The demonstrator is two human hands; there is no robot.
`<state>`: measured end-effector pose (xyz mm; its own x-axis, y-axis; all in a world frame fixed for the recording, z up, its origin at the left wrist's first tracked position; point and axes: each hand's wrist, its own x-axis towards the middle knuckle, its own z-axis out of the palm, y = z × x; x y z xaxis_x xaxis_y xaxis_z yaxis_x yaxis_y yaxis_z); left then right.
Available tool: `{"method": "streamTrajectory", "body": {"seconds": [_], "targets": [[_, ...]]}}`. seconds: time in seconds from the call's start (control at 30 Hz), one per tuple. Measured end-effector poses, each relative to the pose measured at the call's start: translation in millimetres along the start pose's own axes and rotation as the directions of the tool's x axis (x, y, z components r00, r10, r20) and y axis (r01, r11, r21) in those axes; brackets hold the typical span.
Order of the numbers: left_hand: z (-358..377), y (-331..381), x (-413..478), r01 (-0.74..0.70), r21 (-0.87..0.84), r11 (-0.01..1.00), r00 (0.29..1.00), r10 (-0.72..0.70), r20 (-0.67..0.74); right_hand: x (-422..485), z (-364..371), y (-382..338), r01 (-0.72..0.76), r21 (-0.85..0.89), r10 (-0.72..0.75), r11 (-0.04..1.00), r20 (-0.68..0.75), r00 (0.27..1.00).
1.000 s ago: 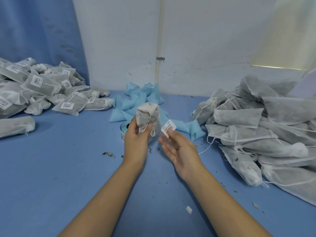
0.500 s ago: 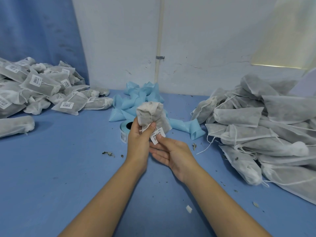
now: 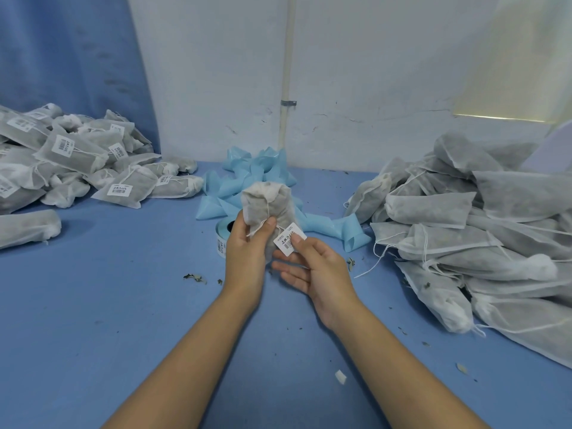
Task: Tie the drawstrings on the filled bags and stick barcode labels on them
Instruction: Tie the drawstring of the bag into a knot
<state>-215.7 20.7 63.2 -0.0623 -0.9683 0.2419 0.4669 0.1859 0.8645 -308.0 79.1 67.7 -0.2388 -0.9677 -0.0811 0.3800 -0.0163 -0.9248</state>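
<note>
Left hand (image 3: 247, 249) is wrapped around a filled bag (image 3: 266, 205) just above the middle of the frame, holding it upright with the thumb across the front. The bag's white drawstring (image 3: 263, 224) dangles by that thumb. Can't really tell if it's knotted.

Right hand (image 3: 315, 267) is right next to it, pinching a barcode label (image 3: 289, 239). The thumb sits on the printed face and holds it against the lower right side of the bag. The other fingers (image 3: 288, 275) are stretched out fairly loose underneath. One corner of the label sticks out past the bag's edge, so I can't say how much of it is actually stuck down.

Just behind the left hand there's a label roll (image 3: 221, 239) standing on the blue table (image 3: 123, 305). Behind that, toward the wall, is a messy heap of light blue backing strip (image 3: 257, 171), with one loop trailing off to the right.

The left side of the frame has a pile of labelled bags (image 3: 77, 162), with white barcode stickers showing on most of them. One loose bag (image 3: 28, 227) lies on its own at the left edge. The right side has a bigger pile of unlabelled bags (image 3: 464, 230), with strings hanging out everywhere.

A few herb crumbs (image 3: 195, 277) lie on the table near the wrists. There's also a small white scrap (image 3: 340, 376) lower down, between the forearms. A white pipe (image 3: 288, 72) runs up the wall, and a blue curtain (image 3: 77, 57) fills the upper left.
</note>
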Motion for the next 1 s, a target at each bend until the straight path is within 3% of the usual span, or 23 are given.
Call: {"method": "streamTrajectory", "body": {"seconds": [0.17,0.33,0.5,0.63,0.77,1.0], "targets": [[2,0,-3,-0.044,0.042,0.998,0.999,0.043,0.022,2,-1,2,-0.008,-0.052,0.008,0.999,-0.008,1.0],[-1,1,-4,-0.121,0.11,0.986,0.992,0.118,0.04,4,0,7,0.013,-0.23,-0.023,0.973,-0.042,0.999],[-4,3,-1,-0.118,0.159,0.98,0.993,0.117,0.014,5,3,10,0.026,-0.329,-0.075,0.944,-0.137,0.988],[-6,7,1,-0.046,0.162,0.986,0.998,0.052,-0.032,6,1,10,0.059,-0.27,-0.097,0.961,-0.128,0.987],[-7,7,0,0.104,0.145,0.984,0.995,-0.102,-0.018,6,-6,6,0.091,-0.217,-0.097,0.972,-0.02,0.995],[-3,3,-6,0.199,0.112,0.974,0.959,-0.217,0.181,11,-15,3,0.102,0.123,-0.092,0.987,-0.081,0.992]]}}
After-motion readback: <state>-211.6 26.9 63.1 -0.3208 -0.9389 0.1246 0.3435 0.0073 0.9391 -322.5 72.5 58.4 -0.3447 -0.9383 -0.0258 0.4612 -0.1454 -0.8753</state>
